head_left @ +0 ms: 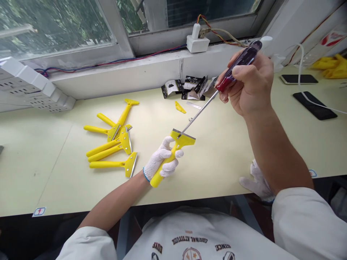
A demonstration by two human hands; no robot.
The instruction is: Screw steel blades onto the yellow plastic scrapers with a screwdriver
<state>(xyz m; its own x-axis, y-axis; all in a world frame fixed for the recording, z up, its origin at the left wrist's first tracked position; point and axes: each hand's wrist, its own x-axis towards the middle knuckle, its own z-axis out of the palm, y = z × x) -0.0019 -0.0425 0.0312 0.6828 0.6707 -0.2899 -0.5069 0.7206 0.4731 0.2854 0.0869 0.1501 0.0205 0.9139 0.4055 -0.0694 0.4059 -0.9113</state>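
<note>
**Long screwdriver with a dark red-purple handle (224,84) angled onto a yellow plastic scraper (187,139)**

The left hand (162,156), in a white knit glove with blue cuff trim, is closed around the scraper's handle, just above the near middle of the pale yellow table (217,159). The handle's long axis runs from near left to far right, with the wide, blade-edged head at the far end. The bare right hand (252,86), higher and to the right, is curled around the screwdriver's handle. Its steel shaft slopes down leftward and nearer, the tip appearing to meet the head's left side. More yellow scrapers (107,164) lie left.
</note>
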